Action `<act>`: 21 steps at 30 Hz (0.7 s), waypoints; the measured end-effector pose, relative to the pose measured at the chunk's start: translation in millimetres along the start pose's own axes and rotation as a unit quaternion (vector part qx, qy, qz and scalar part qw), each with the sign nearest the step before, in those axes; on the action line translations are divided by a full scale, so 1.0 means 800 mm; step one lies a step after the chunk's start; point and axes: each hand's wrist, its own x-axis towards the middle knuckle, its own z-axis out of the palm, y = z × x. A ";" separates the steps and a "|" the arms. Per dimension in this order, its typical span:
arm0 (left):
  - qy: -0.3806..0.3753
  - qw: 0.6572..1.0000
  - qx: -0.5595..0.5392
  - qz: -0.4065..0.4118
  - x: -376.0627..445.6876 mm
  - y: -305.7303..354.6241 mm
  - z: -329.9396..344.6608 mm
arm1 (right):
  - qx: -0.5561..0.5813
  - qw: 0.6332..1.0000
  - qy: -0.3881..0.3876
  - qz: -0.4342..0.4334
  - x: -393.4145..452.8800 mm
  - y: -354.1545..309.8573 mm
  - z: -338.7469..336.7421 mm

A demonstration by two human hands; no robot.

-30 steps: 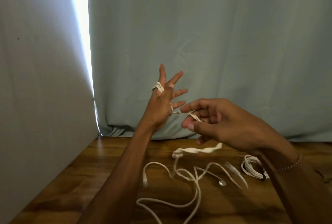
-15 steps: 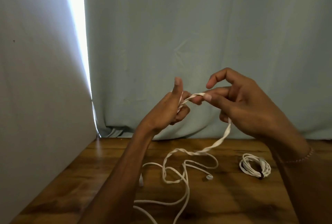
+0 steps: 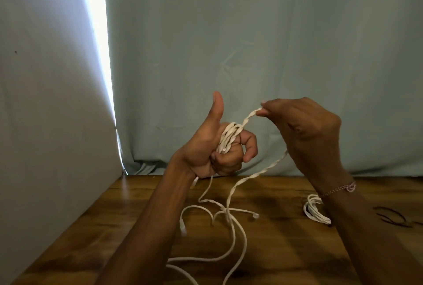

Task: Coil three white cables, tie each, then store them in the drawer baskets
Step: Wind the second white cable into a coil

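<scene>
Left hand grips cable turns, right hand pinches its twisted run above the desk.

Just the one camera, up on my head, looking forward and down over my forearms. My left hand and right hand sit close, mid-frame; the wooden table fills the bottom, the pale curtain the top.

Left hand left of right hand, cable strung between, coiled bundle on table at right
</scene>
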 end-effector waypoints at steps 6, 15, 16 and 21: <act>0.046 0.994 -0.024 0.095 0.001 0.000 0.013 | 0.118 0.967 -0.187 0.130 -0.011 -0.018 0.035; 0.168 0.954 -0.089 0.231 0.006 0.009 -0.005 | 0.106 0.855 -0.478 0.171 -0.018 -0.074 0.042; 0.182 0.949 -0.089 0.240 0.006 0.010 -0.007 | 0.105 0.854 -0.479 0.175 -0.016 -0.077 0.042; 0.283 0.921 -0.047 0.262 -0.004 0.008 -0.026 | 0.156 0.827 -0.462 0.279 0.007 -0.086 0.018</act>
